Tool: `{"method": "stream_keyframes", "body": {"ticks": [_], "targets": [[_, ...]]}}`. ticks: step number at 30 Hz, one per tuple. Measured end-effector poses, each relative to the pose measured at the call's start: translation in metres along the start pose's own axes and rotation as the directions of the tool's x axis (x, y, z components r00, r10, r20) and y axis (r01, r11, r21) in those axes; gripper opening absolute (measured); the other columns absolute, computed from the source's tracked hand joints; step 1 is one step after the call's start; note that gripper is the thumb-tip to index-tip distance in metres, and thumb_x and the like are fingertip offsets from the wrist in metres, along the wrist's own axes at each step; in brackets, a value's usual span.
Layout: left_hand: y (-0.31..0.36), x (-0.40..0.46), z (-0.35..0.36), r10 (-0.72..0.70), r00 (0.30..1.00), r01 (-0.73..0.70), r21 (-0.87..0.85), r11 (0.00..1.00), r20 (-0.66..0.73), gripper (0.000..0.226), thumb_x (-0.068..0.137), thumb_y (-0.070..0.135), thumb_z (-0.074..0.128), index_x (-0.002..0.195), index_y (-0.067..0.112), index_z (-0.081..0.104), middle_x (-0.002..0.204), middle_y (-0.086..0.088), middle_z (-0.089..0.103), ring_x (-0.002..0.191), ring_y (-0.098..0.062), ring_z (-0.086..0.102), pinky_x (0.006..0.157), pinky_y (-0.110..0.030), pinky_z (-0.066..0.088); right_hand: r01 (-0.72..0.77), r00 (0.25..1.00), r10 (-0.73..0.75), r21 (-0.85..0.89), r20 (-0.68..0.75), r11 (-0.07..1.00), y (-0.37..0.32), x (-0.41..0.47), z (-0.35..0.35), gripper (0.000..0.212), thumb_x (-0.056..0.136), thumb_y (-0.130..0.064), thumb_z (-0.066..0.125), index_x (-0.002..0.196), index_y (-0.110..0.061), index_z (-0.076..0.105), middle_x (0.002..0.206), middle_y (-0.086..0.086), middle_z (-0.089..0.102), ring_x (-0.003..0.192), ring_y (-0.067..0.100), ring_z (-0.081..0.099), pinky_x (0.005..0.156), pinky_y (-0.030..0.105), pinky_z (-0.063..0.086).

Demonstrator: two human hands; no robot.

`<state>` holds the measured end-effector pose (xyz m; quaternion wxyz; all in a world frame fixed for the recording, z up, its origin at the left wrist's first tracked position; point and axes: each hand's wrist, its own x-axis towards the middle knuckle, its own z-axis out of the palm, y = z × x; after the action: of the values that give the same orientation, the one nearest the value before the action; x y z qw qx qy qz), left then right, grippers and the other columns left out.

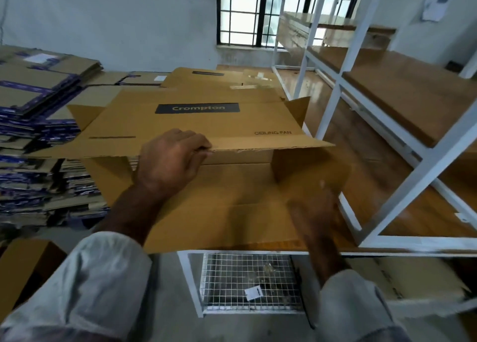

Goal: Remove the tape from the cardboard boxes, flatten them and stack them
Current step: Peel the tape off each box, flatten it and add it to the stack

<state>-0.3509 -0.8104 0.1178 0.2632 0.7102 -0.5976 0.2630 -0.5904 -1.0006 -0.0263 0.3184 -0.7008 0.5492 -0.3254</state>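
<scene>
Fingers of my left hand (173, 158) grip the near flap edge of the Crompton ceiling-fan box (201, 125), which lies on the desk (423, 220) before me. My right hand (313, 207) is blurred over its lower panel; open or closed, I cannot tell.

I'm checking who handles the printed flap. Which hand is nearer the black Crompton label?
Left. The left hand grips the near edge of the flap just below the Crompton label; the right hand, blurred, is lower on the box's near panel.
</scene>
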Motion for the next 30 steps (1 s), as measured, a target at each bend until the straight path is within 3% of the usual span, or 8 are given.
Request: {"method": "stream_keyframes", "body": {"ticks": [3,10,14,18,21,23,27,30], "targets": [[-0.005,-0.002,-0.002,0.014,0.999,-0.012,-0.044,0.999,0.051,0.037,0.094,0.045,0.048,0.105,0.02,0.074,0.095,0.0,0.074,0.086,-0.024,0.065,0.066,-0.039,0.054,-0.036,0.999,0.037,-0.103,0.007,0.994,0.05,0.081,-0.003,0.109,0.081,-0.068,0.065,0.163,-0.018,0.012,0.162,0.015,0.025,0.143,0.036,0.036,0.115,0.054,0.038],[-0.004,-0.001,0.001,-0.009,0.998,0.01,-0.014,1.0,0.058,0.04,0.092,0.048,0.048,0.105,0.022,0.075,0.097,0.001,0.074,0.088,-0.022,0.067,0.066,-0.041,0.057,0.058,0.985,-0.028,-0.172,0.171,0.983,0.007,0.115,-0.018,0.103,0.086,-0.037,0.076,0.163,-0.01,0.013,0.164,0.02,0.027,0.149,0.04,0.031,0.121,0.053,0.03],[-0.003,-0.003,0.008,-0.052,0.998,0.053,-0.03,0.998,0.031,0.041,0.092,0.047,0.051,0.108,0.019,0.075,0.103,0.0,0.075,0.093,-0.023,0.068,0.074,-0.04,0.057,0.225,0.972,-0.196,-0.261,0.131,0.939,-0.018,0.041,-0.027,0.068,0.089,-0.061,0.053,0.142,-0.018,0.05,0.132,0.009,0.061,0.12,0.029,0.06,0.1,0.048,0.049],[-0.001,-0.015,0.023,-0.087,0.996,0.089,-0.09,0.992,0.03,0.038,0.09,0.042,0.058,0.111,0.016,0.076,0.112,0.0,0.075,0.101,-0.022,0.068,0.087,-0.038,0.055,0.712,0.672,-0.716,0.103,0.19,0.695,-0.092,-0.058,-0.022,0.015,0.094,-0.027,0.066,0.107,-0.026,0.073,0.103,-0.009,0.071,0.097,0.011,0.064,0.085,0.032,0.053],[0.003,-0.019,0.029,-0.11,0.994,0.109,-0.054,0.993,-0.007,0.029,0.087,0.032,0.064,0.109,0.015,0.073,0.109,-0.003,0.075,0.1,-0.022,0.065,0.086,-0.042,0.053,0.913,0.401,-0.911,0.04,0.101,0.406,-0.15,-0.077,-0.02,0.039,0.085,-0.021,0.073,0.124,-0.021,0.068,0.125,0.001,0.066,0.116,0.021,0.057,0.098,0.037,0.045],[0.005,-0.025,0.027,-0.201,0.973,0.211,0.084,0.974,-0.112,0.031,0.087,0.036,0.063,0.11,0.016,0.069,0.113,-0.008,0.07,0.107,-0.026,0.061,0.09,-0.047,0.046,0.91,0.415,-0.861,-0.148,0.295,0.388,-0.178,-0.069,-0.016,0.061,0.086,-0.027,0.073,0.144,-0.026,0.053,0.143,0.001,0.057,0.133,0.023,0.049,0.108,0.043,0.039],[0.001,-0.06,0.023,-0.567,0.656,0.686,0.082,0.723,-0.498,0.054,0.08,0.054,0.071,0.112,0.014,0.055,0.121,-0.014,0.052,0.114,-0.027,0.046,0.093,-0.044,0.036,0.807,0.589,-0.697,-0.27,0.408,0.525,-0.199,-0.05,-0.006,0.043,0.097,-0.024,0.064,0.139,-0.026,0.057,0.137,0.0,0.063,0.126,0.022,0.056,0.105,0.042,0.041],[-0.02,-0.093,0.036,-0.828,0.344,0.854,-0.22,0.472,-0.442,0.074,0.08,0.068,0.071,0.116,0.008,0.048,0.116,-0.015,0.049,0.109,-0.03,0.047,0.092,-0.051,0.047,0.781,0.624,-0.691,-0.313,0.365,0.54,-0.208,-0.048,-0.008,0.033,0.097,-0.024,0.063,0.129,-0.027,0.066,0.124,-0.001,0.069,0.113,0.022,0.062,0.099,0.043,0.044]]}}
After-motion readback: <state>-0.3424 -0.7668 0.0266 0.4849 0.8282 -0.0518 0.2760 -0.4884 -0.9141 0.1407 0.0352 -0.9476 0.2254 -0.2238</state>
